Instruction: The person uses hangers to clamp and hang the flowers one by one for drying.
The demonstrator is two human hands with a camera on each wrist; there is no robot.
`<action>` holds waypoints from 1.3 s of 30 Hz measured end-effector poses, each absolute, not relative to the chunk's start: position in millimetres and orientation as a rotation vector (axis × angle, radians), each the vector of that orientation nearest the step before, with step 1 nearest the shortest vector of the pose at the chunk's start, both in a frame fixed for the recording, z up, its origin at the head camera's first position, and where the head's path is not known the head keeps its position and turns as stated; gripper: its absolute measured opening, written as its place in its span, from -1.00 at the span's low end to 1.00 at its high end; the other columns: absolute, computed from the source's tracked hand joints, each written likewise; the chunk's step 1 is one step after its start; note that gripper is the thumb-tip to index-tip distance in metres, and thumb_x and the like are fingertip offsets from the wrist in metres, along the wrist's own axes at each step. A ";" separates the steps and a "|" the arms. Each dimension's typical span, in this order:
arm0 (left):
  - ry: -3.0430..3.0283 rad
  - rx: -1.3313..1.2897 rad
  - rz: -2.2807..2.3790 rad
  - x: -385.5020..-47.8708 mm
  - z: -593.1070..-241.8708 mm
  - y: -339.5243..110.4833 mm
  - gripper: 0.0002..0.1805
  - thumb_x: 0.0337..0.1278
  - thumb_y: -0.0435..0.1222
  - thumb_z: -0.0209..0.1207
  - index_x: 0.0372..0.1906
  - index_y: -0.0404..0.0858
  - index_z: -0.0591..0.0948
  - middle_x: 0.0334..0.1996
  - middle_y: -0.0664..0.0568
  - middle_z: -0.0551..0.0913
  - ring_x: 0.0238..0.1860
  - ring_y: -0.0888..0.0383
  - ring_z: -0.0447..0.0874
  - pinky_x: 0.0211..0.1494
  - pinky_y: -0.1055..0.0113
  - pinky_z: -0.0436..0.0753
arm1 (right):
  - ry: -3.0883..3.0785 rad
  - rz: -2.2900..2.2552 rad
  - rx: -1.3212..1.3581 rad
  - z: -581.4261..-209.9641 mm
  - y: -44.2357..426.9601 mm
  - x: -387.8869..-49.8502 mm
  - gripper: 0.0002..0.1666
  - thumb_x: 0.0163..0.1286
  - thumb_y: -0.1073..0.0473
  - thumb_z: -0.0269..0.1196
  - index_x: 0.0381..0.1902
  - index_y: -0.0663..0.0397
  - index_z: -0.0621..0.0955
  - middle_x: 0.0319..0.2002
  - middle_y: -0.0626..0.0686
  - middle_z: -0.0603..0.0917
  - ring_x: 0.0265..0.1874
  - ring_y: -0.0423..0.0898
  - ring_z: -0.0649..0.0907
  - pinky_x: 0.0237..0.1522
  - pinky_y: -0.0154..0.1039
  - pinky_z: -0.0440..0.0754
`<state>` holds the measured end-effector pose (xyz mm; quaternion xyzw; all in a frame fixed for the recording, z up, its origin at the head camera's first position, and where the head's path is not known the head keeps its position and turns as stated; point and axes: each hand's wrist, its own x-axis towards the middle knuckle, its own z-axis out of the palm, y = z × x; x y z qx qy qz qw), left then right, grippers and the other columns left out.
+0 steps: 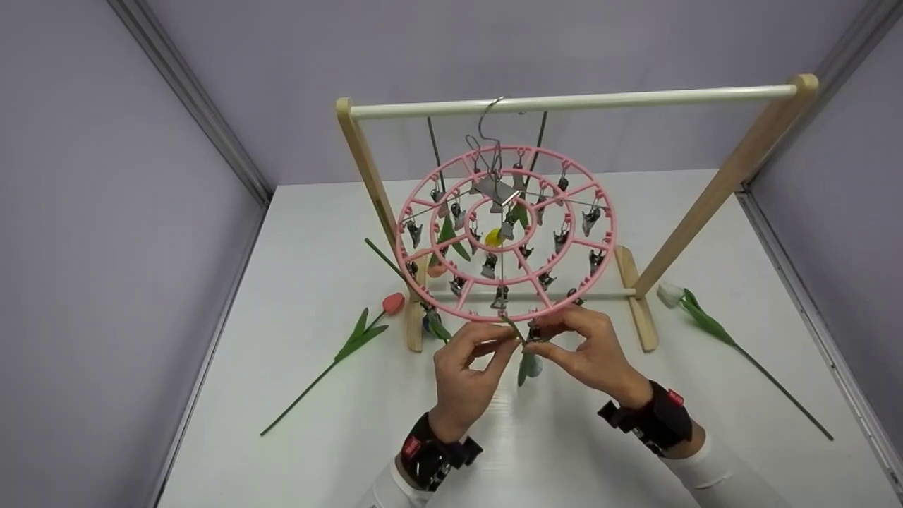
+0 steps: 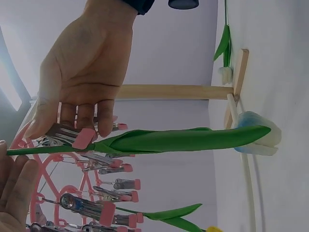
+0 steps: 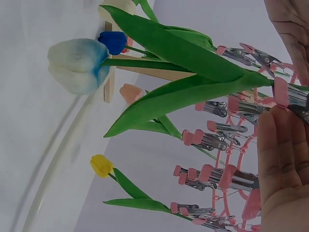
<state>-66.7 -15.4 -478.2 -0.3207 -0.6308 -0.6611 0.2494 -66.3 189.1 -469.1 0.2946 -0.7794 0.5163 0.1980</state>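
Note:
Below the front rim of the pink round clip hanger (image 1: 462,313), my left hand (image 1: 465,377) pinches the upper stem of a blue-and-white tulip (image 1: 535,366). My right hand (image 1: 596,353) pinches a metal clip (image 1: 534,331) beside that stem. In the left wrist view the clip's pink tip (image 2: 84,138) lies against the stem above the long green leaf (image 2: 183,140); the right hand (image 2: 91,58) is around the clip. The tulip head (image 3: 77,66) hangs downward in the right wrist view. Whether the clip's jaws are closed on the stem cannot be told.
The hanger hooks over the white rail (image 1: 635,100) of a wooden stand (image 1: 712,190). Other tulips hang from clips, including a yellow one (image 3: 102,166) and a blue one (image 3: 112,42). On the table lie a red tulip (image 1: 393,303) at left and a white one (image 1: 670,294) at right.

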 end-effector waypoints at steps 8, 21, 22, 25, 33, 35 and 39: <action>-1.741 -0.857 -1.814 -64.9 -484.1 -19.5 -0.77 0.15 -0.60 0.40 -0.12 -0.36 0.71 -0.25 -0.22 0.76 -0.20 -0.02 0.85 -0.11 0.28 0.85 | -2.199 1.438 0.755 -467.9 190.3 -65.1 -0.48 0.00 0.57 0.55 -0.03 0.20 0.76 -0.25 0.15 0.80 -0.29 -0.16 0.79 -0.13 -0.47 0.75; -1.857 -0.749 -1.813 -62.7 -496.4 -35.6 -0.82 0.19 -0.52 0.42 -0.13 -0.33 0.74 -0.26 -0.17 0.78 -0.20 0.03 0.86 -0.13 0.31 0.85 | -2.202 1.463 0.706 -472.6 198.8 -66.3 -0.50 0.04 0.58 0.53 -0.02 0.22 0.76 -0.24 0.15 0.79 -0.23 -0.20 0.78 -0.10 -0.49 0.75; -1.858 -0.748 -1.814 -62.8 -497.4 -36.6 -0.83 0.20 -0.52 0.42 -0.13 -0.33 0.74 -0.25 -0.17 0.78 -0.20 0.03 0.86 -0.13 0.31 0.85 | -2.197 1.460 0.704 -472.6 198.9 -66.4 -0.50 0.04 0.58 0.53 -0.02 0.22 0.76 -0.24 0.16 0.79 -0.23 -0.20 0.78 -0.11 -0.49 0.75; -1.861 -0.758 -1.804 -63.7 -501.1 -40.2 -0.82 0.21 -0.53 0.40 -0.11 -0.32 0.75 -0.24 -0.16 0.79 -0.19 0.04 0.86 -0.13 0.31 0.85 | -2.199 1.468 0.682 -473.4 200.2 -66.8 -0.48 0.04 0.59 0.53 -0.01 0.20 0.76 -0.23 0.16 0.79 -0.22 -0.21 0.78 -0.13 -0.47 0.76; -1.932 -0.717 -1.714 -67.1 -516.0 -58.4 -0.80 0.17 -0.53 0.43 -0.13 -0.28 0.75 -0.24 -0.12 0.80 -0.20 0.05 0.84 -0.13 0.39 0.83 | -2.218 1.462 0.620 -477.7 205.7 -67.8 -0.50 0.09 0.56 0.52 0.01 0.18 0.76 -0.17 0.15 0.80 -0.17 -0.24 0.77 -0.13 -0.43 0.77; -1.957 -0.703 -1.687 -68.0 -520.0 -65.3 -0.79 0.16 -0.52 0.44 -0.13 -0.27 0.74 -0.24 -0.10 0.80 -0.21 0.07 0.84 -0.12 0.41 0.83 | -2.228 1.463 0.592 -479.9 208.6 -67.9 -0.51 0.10 0.55 0.53 0.00 0.15 0.76 -0.17 0.13 0.80 -0.16 -0.26 0.77 -0.13 -0.44 0.78; -2.002 -0.682 -1.623 -71.0 -529.4 -82.0 -0.76 0.13 -0.53 0.46 -0.12 -0.28 0.74 -0.24 -0.06 0.81 -0.20 0.11 0.84 -0.09 0.43 0.81 | -2.243 1.458 0.551 -484.7 215.3 -66.7 -0.50 0.10 0.54 0.53 0.02 0.16 0.76 -0.17 0.14 0.80 -0.16 -0.22 0.78 -0.13 -0.42 0.79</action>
